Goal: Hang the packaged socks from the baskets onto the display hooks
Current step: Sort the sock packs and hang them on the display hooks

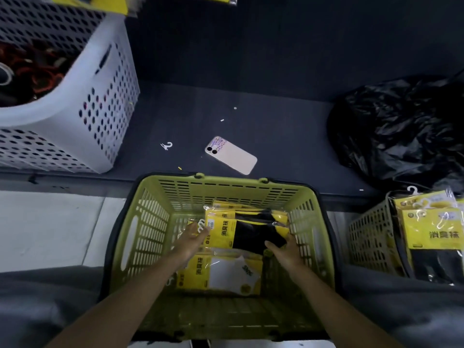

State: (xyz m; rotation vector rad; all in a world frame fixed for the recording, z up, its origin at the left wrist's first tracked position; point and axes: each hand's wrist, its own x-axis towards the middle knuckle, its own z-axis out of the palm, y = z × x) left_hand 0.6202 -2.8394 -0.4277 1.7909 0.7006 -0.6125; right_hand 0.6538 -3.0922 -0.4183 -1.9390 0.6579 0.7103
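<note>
A: Where are the socks?

B: In the green basket (pixel 251 189), in front of the person. A small stack of black sock packs (pixel 253 233) lies on its side at the far end, raised a little above a white sock pack (pixel 226 272) on the basket floor.

A: And the hands?

B: Both are on the black stack. The left hand (pixel 192 236) grips the end with the white plastic hangers, its thumb over the yellow card. The right hand (pixel 285 251) holds the opposite end, thumb on top and fingers under the corner.

A: Any print you can read?

B: The yellow cards carry 消臭袜 in bold black characters, on the black packs and on the white one. The small round logo beside it is too blurred to read.

A: Anything around it?

B: To the right, a tan basket (pixel 369 237) holds upright packs (pixel 431 231) with the same 消臭袜 heading. On the dark shelf (pixel 263 109) beyond lie a pale phone (pixel 232 156), face down, a loose white hook (pixel 167 146) and a crumpled black plastic bag (pixel 401 126). At the far left stands a white perforated basket (pixel 100 96).
</note>
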